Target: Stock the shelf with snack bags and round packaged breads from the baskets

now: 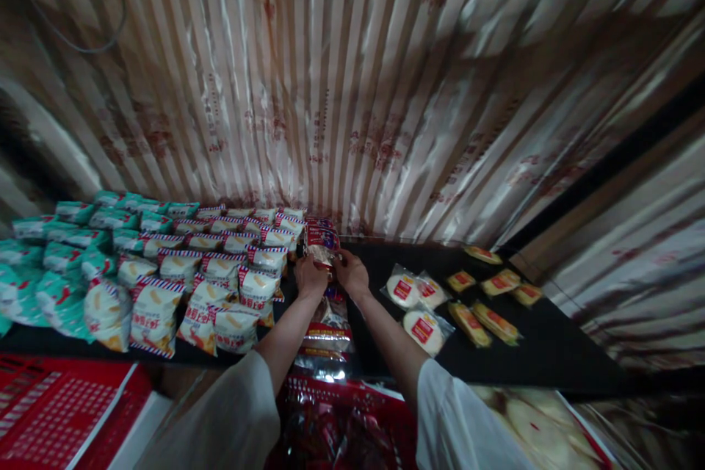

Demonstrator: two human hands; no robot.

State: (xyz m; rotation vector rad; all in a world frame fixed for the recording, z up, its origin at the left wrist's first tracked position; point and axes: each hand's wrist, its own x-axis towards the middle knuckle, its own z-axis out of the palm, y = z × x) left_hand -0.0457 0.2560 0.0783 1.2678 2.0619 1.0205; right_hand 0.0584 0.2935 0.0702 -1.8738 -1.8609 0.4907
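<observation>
Both arms reach forward to the middle of the black shelf [368, 352]. Between my left hand [311, 275] and my right hand [351, 272] is a snack packet [321, 255] with a pale front, its fingers closed round the two sides. Behind it a dark red and blue packet [324, 231] leans near the wall. Closer to me, in line with my hands, lie several dark shiny packets [327, 323]. Left of my left hand stand rows of white snack bags [258, 283] with striped tops.
Teal bags [60, 297] fill the shelf's left end. Right of my arms lie round white packs [423, 329] and several yellow packs [500, 322]. Below the front edge are a red basket [55, 411], a red crate [380, 400] of packets and a box of round pale items [537, 426]. Wrinkled printed sheeting [352, 88] hangs behind.
</observation>
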